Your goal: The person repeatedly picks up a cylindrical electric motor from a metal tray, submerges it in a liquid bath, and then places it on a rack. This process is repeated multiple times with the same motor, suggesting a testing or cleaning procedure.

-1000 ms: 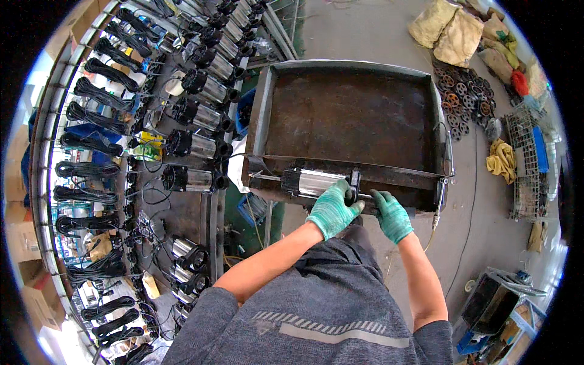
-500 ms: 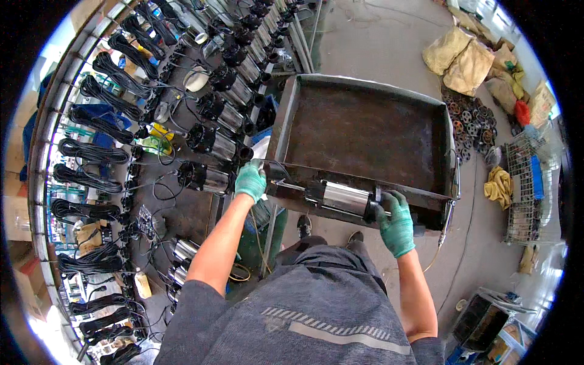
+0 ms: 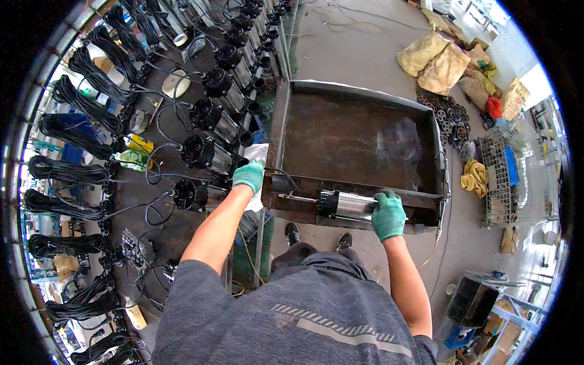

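Observation:
A submersible pump (image 3: 348, 205) with a silver barrel and a black end lies in the narrow front channel of a dark metal tray (image 3: 365, 87). A thin metal rod (image 3: 299, 198) points left from its black end. My right hand (image 3: 389, 215), in a green glove, is closed around the pump's right end, and its fingers hide that end. At the tray's left side, my gloved left hand (image 3: 249, 177) has its fingers curled over a white sheet (image 3: 258, 152). Parts of the sheet show above and below that hand. Just left of it lies another pump (image 3: 193, 194) on the bench.
The bench on the left holds a row of similar pumps (image 3: 210, 155), coiled black cables (image 3: 67, 170) and a white bottle (image 3: 135, 313). Sacks (image 3: 443, 67), black wheel-shaped parts (image 3: 447, 118) and a wire cage (image 3: 508, 176) stand to the right. A hose (image 3: 431, 255) hangs at the tray's right corner.
The pump has shifted slightly right in the channel, and my right hand has closed more fully over its end. My left hand now has the white sheet under it; more of the sheet shows.

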Tool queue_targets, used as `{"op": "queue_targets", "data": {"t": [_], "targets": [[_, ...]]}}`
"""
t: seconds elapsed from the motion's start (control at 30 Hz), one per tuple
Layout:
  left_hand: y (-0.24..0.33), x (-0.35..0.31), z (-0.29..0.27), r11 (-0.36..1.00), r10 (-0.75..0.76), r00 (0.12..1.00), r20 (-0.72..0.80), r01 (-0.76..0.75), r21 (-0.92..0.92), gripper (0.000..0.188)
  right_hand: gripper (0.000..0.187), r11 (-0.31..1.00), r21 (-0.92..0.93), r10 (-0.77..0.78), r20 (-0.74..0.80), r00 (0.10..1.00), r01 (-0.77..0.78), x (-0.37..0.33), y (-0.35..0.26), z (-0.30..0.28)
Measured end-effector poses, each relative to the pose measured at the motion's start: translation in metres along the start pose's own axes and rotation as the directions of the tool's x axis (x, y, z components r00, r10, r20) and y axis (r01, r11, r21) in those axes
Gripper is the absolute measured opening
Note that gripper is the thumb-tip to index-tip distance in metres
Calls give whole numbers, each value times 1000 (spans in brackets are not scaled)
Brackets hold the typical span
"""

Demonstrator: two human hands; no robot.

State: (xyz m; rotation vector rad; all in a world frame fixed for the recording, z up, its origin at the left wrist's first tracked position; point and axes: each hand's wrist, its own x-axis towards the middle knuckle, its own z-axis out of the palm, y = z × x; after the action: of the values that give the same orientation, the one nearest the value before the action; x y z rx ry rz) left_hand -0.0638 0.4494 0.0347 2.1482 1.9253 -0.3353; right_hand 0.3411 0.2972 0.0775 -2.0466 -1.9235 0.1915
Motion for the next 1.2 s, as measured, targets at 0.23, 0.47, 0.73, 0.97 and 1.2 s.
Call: {"op": "queue_targets", "data": {"t": [0.23, 0.47, 0.73, 0.97, 1.2], "targets": [[-15, -66, -55, 981, 87, 885, 457, -158, 117, 42, 26, 999, 5, -36, -1, 999, 36, -3, 5, -1], [25, -71, -17, 733, 638, 763, -104, -644, -221, 63, 24, 998, -15, -63, -22, 998, 62, -1, 3, 0], [38, -62, 29, 636, 559, 827, -53, -469, -613, 33, 23, 999, 3, -51, 5, 999, 51, 0, 10, 0], [33, -82, 51, 520, 516, 841, -164, -460, -720, 38, 19, 995, 16, -98, 8, 995, 98, 1, 17, 4], [46, -70, 46, 501, 278, 960, -39, -179, -847, 35, 18, 996, 19, -90, -31, 995, 90, 7, 6, -5]]}}
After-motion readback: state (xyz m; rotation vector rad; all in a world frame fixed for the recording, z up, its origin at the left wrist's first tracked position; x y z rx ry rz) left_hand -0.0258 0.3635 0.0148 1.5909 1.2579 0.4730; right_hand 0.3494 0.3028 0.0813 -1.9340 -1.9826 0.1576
